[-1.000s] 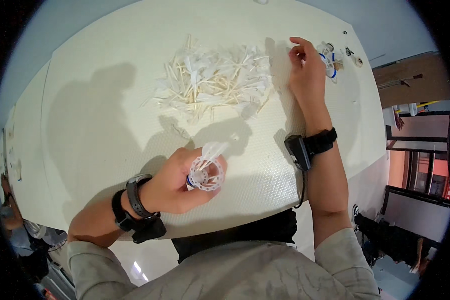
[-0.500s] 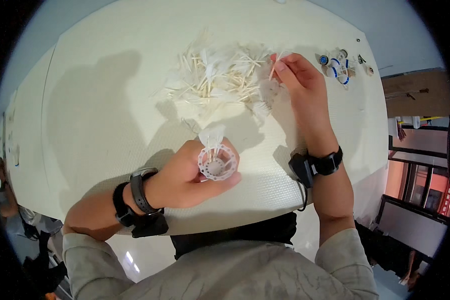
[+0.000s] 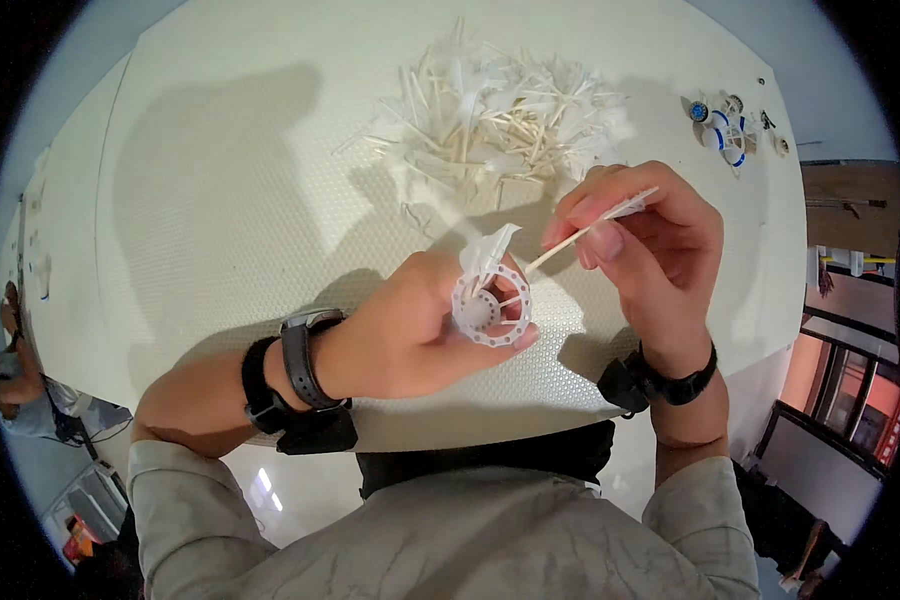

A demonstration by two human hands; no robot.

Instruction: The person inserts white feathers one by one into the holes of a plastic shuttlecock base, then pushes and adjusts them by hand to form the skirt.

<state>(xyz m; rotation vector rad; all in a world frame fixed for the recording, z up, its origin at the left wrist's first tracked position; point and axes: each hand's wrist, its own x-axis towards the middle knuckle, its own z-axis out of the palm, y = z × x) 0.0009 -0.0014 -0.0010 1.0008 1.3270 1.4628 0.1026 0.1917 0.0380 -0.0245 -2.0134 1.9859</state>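
My left hand (image 3: 410,320) is closed around a white plastic frame (image 3: 498,341), round like a cup, with a ring of small holes along its rim and a smaller holed disc deeper inside. White feathers (image 3: 488,252) stick up from the frame's far side, their pale quills running down inside it. Between thumb and fingertips, my right hand (image 3: 670,250) pinches a single white feather (image 3: 576,239). Its bare quill slants down to the left, the tip close to the frame's upper right rim; whether they touch I cannot tell.
Beyond my hands lies a loose heap of white feathers (image 3: 515,125) on the white textured table (image 3: 210,220). Small parts with blue bands (image 3: 722,132) lie at the far right, beside other little pieces. At the far left edge, part of another person (image 3: 15,370) shows.
My right hand has come back from the heap toward me with the feather, whose quill now points at the frame. My left hand, holding the frame, has shifted slightly right.
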